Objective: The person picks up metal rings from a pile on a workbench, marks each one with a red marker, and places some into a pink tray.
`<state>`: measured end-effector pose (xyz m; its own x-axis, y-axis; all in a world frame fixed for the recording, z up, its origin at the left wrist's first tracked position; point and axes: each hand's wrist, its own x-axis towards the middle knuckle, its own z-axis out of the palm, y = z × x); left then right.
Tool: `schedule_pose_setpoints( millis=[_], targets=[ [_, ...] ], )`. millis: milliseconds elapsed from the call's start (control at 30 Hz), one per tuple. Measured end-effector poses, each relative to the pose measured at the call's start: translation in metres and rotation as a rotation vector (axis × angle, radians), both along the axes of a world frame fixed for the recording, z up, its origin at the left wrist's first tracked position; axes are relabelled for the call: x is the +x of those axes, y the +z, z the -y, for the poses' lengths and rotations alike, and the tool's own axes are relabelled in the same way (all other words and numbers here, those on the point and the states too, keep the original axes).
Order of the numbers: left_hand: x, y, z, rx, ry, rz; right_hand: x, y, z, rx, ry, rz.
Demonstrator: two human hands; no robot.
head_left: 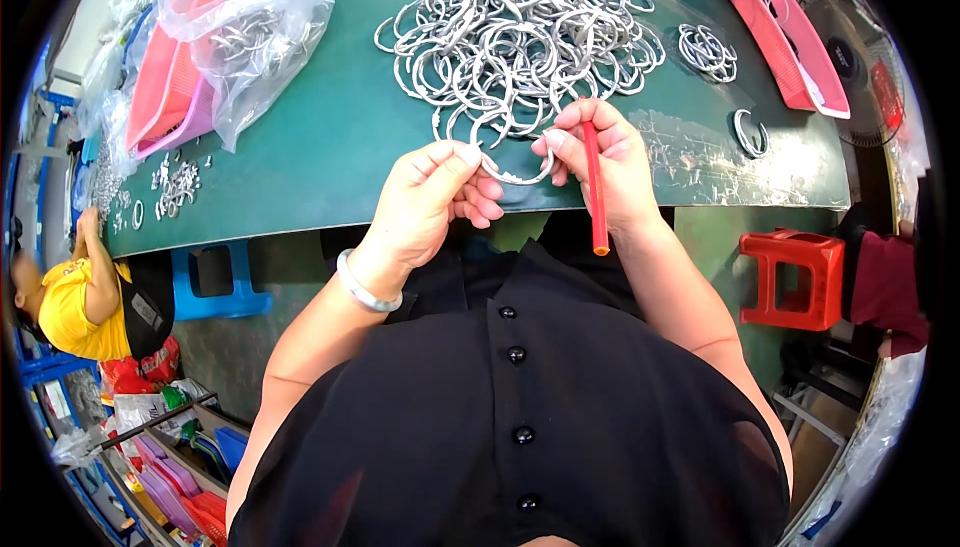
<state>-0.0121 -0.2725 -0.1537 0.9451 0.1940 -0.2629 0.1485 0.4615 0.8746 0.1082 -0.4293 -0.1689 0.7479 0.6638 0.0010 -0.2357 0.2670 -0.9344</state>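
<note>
Between my hands, near the front edge of the table, is a silver-coloured open bangle (517, 181). My left hand (425, 187) pinches one side of it between thumb and fingers, and a pale bangle circles that wrist. My right hand (618, 162) grips the other side of the bangle. A red pencil (597, 197) is also tucked in my right hand, its blunt end pointing down toward me. Just beyond my fingers lies a large tangled heap of silver-coloured bangles (530, 47).
A smaller bangle pile (707, 53) and a few separate bangles (750, 134) lie to the right on the green table (330, 177). Pink baskets (785, 42) stand at both sides, the left with a plastic bag (265, 47). A person in yellow (80, 307) works at left. Stools (792, 280) flank me.
</note>
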Motion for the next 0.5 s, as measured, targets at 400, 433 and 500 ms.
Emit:
schedule_pose_setpoints(
  millis=[400, 433, 500],
  targets=[
    [-0.0028, -0.0051, -0.0001, -0.044, -0.032, -0.011, -0.0008, -0.0017, 0.0003, -0.025, -0.021, 0.008],
    [-0.0032, -0.0058, -0.0002, -0.044, -0.032, -0.011, -0.0009, -0.0017, 0.0004, -0.026, -0.021, 0.009],
    [-0.0039, -0.007, -0.0003, -0.061, -0.04, -0.01, -0.0006, -0.0021, 0.0014, -0.029, -0.011, 0.017]
  ],
)
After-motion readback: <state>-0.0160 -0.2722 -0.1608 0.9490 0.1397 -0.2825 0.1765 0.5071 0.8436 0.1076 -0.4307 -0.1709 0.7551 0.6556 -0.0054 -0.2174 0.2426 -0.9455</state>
